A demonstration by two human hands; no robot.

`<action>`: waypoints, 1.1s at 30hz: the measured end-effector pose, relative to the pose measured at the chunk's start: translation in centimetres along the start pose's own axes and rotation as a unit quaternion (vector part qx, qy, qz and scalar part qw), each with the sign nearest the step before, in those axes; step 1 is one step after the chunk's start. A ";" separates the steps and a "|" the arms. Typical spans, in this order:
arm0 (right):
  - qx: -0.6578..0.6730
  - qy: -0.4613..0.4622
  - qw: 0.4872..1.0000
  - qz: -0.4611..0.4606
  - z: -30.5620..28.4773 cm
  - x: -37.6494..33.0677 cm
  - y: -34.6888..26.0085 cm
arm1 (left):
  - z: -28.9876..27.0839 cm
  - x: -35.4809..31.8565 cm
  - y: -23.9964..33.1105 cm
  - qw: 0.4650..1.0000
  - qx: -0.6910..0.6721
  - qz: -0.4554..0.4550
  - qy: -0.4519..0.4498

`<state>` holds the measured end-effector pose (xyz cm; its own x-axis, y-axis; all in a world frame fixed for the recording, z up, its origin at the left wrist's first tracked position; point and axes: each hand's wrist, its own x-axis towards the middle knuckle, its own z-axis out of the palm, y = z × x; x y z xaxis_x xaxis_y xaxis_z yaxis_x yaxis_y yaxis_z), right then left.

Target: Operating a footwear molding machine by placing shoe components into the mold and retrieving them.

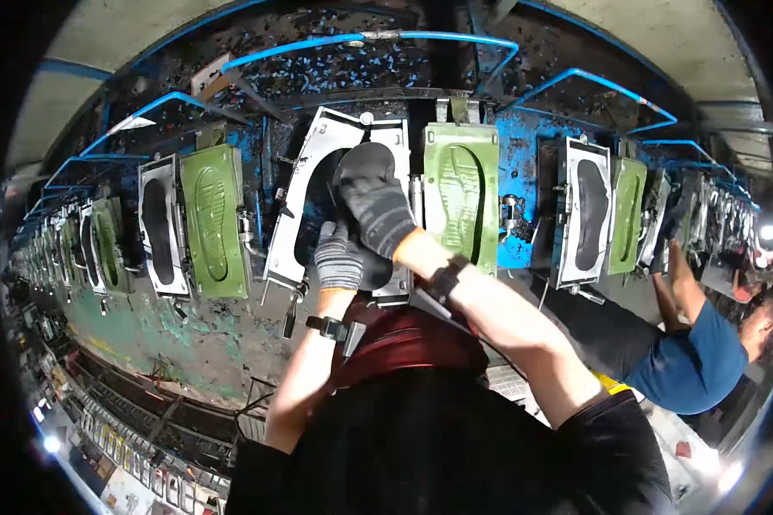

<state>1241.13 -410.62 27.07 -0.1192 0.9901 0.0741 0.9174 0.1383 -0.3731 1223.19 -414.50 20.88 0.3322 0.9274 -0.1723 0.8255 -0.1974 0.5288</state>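
A dark shoe sole (368, 160) lies lengthwise over the white frame half of an open mould (285, 245). My right hand (376, 210), in a grey and black striped glove, is closed around the sole's middle from above. Lower down, my left hand (338, 257), gloved alike, holds the sole's left edge with its fingers bent against it. The two hands hide the sole's middle part. To the right of my right hand lies the green mould half (461, 193), with a sole-shaped hollow.
Similar moulds stand in a row on both sides, among them a green half (215, 219) at left and a white frame (584, 210) at right. Blue pipes (369, 37) run behind. A co-worker (691, 365) in blue reaches toward moulds at far right.
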 end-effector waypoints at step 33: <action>0.133 -0.003 0.991 0.030 5.6 -15.6 -7.3 | -9.4 2.3 0.8 0.849 0.211 0.423 -0.236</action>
<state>1234.21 -426.98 23.49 -0.0710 0.9967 0.0390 0.7903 0.0801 -0.6074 1220.26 -409.57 28.74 0.9512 0.1860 -0.2461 0.2575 -0.9180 0.3017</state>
